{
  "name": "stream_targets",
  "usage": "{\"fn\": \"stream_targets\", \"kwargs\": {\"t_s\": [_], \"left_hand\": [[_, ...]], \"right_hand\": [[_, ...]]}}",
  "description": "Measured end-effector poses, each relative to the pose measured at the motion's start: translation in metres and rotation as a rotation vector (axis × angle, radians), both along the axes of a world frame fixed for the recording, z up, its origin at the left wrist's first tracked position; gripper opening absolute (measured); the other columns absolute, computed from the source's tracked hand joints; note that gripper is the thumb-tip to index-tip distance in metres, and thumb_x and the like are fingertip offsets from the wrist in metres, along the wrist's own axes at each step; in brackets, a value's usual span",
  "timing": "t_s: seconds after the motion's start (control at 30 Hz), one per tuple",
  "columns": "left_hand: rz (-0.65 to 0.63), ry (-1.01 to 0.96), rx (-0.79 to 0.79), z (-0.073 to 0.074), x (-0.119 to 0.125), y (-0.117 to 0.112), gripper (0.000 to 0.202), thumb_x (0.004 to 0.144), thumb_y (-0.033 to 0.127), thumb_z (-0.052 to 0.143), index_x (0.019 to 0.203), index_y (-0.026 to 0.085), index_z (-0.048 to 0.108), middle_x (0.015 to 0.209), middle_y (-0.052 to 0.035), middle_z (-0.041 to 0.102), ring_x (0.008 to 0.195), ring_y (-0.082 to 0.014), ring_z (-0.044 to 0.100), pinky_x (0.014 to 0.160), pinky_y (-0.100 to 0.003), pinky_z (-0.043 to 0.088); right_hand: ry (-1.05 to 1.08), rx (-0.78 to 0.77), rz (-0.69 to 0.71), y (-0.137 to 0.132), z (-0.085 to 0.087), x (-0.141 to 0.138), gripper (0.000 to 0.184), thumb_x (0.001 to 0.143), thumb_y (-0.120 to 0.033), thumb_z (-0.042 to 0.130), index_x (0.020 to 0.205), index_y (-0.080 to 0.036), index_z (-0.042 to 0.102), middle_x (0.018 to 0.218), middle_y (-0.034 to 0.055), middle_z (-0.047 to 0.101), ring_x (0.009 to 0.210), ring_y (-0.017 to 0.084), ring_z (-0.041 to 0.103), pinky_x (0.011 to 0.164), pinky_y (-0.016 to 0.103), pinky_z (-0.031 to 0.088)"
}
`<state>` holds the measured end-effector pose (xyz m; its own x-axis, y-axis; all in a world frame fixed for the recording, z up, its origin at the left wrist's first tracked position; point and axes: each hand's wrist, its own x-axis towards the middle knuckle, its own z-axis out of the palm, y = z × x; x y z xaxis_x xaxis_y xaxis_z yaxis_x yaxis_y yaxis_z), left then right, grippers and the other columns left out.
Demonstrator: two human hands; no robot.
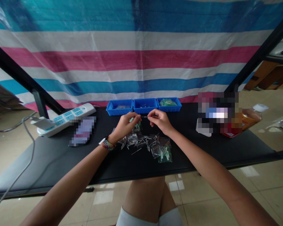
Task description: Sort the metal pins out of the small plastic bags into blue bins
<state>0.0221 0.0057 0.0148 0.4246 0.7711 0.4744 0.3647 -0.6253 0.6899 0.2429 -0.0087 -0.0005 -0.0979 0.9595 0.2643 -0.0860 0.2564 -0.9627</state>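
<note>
My left hand (pixel 126 124), with a watch and a woven band at its wrist, is closed in a pinch over the middle of the table. Facing it, my right hand (pixel 162 121) also pinches with thumb and forefinger. A thin silvery pop rivet (pixel 144 117) spans the small gap between the fingertips, one end at each hand. Below the hands lies a pile of loose pop rivets (pixel 149 142), mixed with small clear bags. One bag of pale green-white plugs (pixel 165 155) lies at the pile's right. Part of a green bag shows beside my left fingers.
Behind my hands stand three blue bins, the left bin (pixel 110 110), middle bin (pixel 145 110) and right bin (pixel 172 108), with small parts inside. A white power strip (pixel 68 115) lies left, near a blurred-out object (pixel 83 130). A bottle (pixel 252 116) stands right. Striped sheeting (pixel 108 59) hangs behind.
</note>
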Motion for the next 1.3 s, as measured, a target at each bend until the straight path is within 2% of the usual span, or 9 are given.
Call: {"fn": "stream_targets", "kwargs": {"t_s": [0.2, 0.33, 0.43, 0.57, 0.63, 0.77, 0.87, 1.03, 1.3], "left_hand": [[-0.006, -0.009, -0.055, 0.003, 0.0, -0.002, 0.045, 0.11, 0.054, 0.052, 0.089, 0.021, 0.074, 0.084, -0.0048, 0.075, 0.084, -0.0215, 0.069, 0.079, -0.034, 0.053], [-0.004, -0.056, -0.075, 0.003, -0.001, -0.001, 0.044, 0.111, 0.052, 0.05, 0.093, 0.019, 0.072, 0.088, -0.0043, 0.074, 0.085, -0.0212, 0.069, 0.081, -0.033, 0.05], [-0.004, -0.071, -0.081, 0.002, -0.002, 0.0, 0.043, 0.111, 0.052, 0.05, 0.093, 0.019, 0.072, 0.088, -0.0041, 0.073, 0.087, -0.0214, 0.068, 0.082, -0.033, 0.049], [0.008, -0.074, -0.088, 0.003, -0.001, 0.0, 0.043, 0.111, 0.05, 0.05, 0.091, 0.019, 0.072, 0.087, -0.0042, 0.074, 0.087, -0.0216, 0.069, 0.082, -0.033, 0.049], [0.01, -0.073, -0.084, 0.004, -0.001, 0.0, 0.041, 0.11, 0.049, 0.051, 0.091, 0.019, 0.072, 0.085, -0.0038, 0.073, 0.085, -0.0214, 0.068, 0.081, -0.032, 0.049], [0.013, -0.061, -0.058, 0.003, -0.003, 0.0, 0.04, 0.11, 0.048, 0.051, 0.09, 0.019, 0.072, 0.085, -0.0039, 0.073, 0.084, -0.0213, 0.068, 0.078, -0.032, 0.049], [0.01, -0.048, -0.05, 0.002, -0.004, 0.0, 0.04, 0.11, 0.048, 0.051, 0.092, 0.019, 0.072, 0.085, -0.0041, 0.074, 0.084, -0.021, 0.068, 0.078, -0.032, 0.049], [0.0, -0.019, -0.02, 0.004, -0.002, -0.004, 0.041, 0.11, 0.048, 0.051, 0.09, 0.019, 0.072, 0.083, -0.004, 0.074, 0.082, -0.0205, 0.068, 0.077, -0.032, 0.048], [0.005, -0.006, -0.028, 0.006, 0.0, -0.005, 0.039, 0.108, 0.046, 0.051, 0.089, 0.019, 0.072, 0.083, -0.0046, 0.074, 0.082, -0.0209, 0.068, 0.076, -0.033, 0.049]], "right_hand": [[0.011, -0.008, 0.0, 0.002, -0.001, 0.001, 0.025, 0.075, -0.039, 0.082, 0.081, -0.021, 0.066, 0.066, -0.004, 0.06, 0.053, 0.011, 0.057, 0.053, 0.026, 0.053], [0.066, 0.055, -0.184, 0.016, -0.002, 0.004, 0.021, 0.077, -0.037, 0.079, 0.081, -0.02, 0.066, 0.067, -0.0027, 0.062, 0.053, 0.012, 0.058, 0.054, 0.026, 0.053], [0.038, 0.064, -0.313, 0.029, -0.003, 0.008, 0.027, 0.077, -0.042, 0.077, 0.091, -0.019, 0.072, 0.086, 0.0037, 0.074, 0.055, 0.012, 0.064, 0.052, 0.026, 0.054], [-0.148, 0.093, -0.323, 0.033, -0.002, 0.019, 0.031, 0.081, -0.04, 0.07, 0.101, -0.018, 0.078, 0.11, 0.0095, 0.08, 0.053, 0.01, 0.065, 0.048, 0.024, 0.049], [-0.227, 0.106, -0.258, 0.029, -0.001, 0.023, 0.022, 0.083, -0.034, 0.067, 0.092, -0.017, 0.078, 0.098, 0.0075, 0.08, 0.051, 0.01, 0.062, 0.049, 0.023, 0.046], [-0.459, 0.071, 0.155, 0.016, 0.004, 0.025, 0.012, 0.079, -0.022, 0.071, 0.085, -0.016, 0.079, 0.08, 0.003, 0.075, 0.055, 0.01, 0.055, 0.053, 0.023, 0.041], [-0.638, 0.112, 0.33, 0.007, 0.006, 0.024, 0.005, 0.077, -0.015, 0.076, 0.082, -0.015, 0.08, 0.074, 0.0004, 0.071, 0.062, 0.011, 0.054, 0.06, 0.023, 0.04], [-0.758, 0.177, 0.401, -0.006, 0.005, 0.018, 0.004, 0.08, -0.015, 0.082, 0.083, -0.017, 0.082, 0.081, 0.0001, 0.071, 0.07, 0.011, 0.059, 0.064, 0.024, 0.04], [-0.866, 0.233, 0.36, -0.011, 0.0, 0.009, 0.01, 0.083, -0.011, 0.08, 0.089, -0.019, 0.081, 0.087, -0.0003, 0.071, 0.074, 0.011, 0.061, 0.07, 0.024, 0.041]]}}
